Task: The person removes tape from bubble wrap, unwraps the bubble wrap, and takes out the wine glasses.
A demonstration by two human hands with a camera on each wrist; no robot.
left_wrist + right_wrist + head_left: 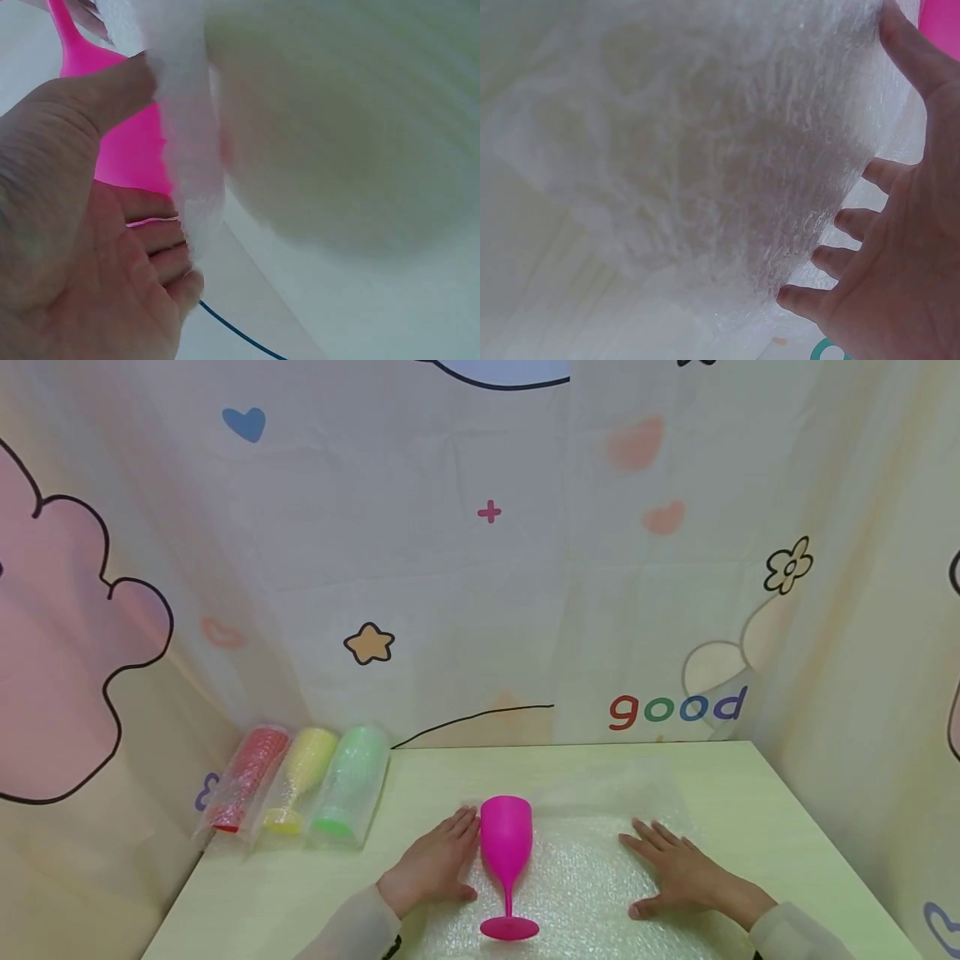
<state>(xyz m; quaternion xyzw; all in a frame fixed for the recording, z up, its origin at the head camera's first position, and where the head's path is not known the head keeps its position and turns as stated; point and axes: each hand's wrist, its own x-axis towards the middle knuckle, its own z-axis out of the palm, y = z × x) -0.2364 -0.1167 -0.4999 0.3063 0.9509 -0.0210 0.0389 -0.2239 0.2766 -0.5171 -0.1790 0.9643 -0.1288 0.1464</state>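
A bright pink plastic goblet (507,839) lies on a sheet of clear bubble wrap (577,877), its bowl toward the back and its round foot toward the front. Just left of the goblet, my left hand (435,864) rests on the wrap with extended fingers, the fingertips close beside the bowl. The left wrist view has the pink bowl (135,154) between thumb and fingers, and the wrap's edge (187,142) across the fingertips. Over on the right part of the sheet, my right hand (678,872) touches the wrap with spread fingers. In the right wrist view its fingertips meet the wrap (727,165).
At the table's back left, three wrapped goblets lie side by side: red (251,772), yellow (303,772) and green (352,781). A printed curtain (450,568) hangs behind the pale table (795,843) and along both its sides.
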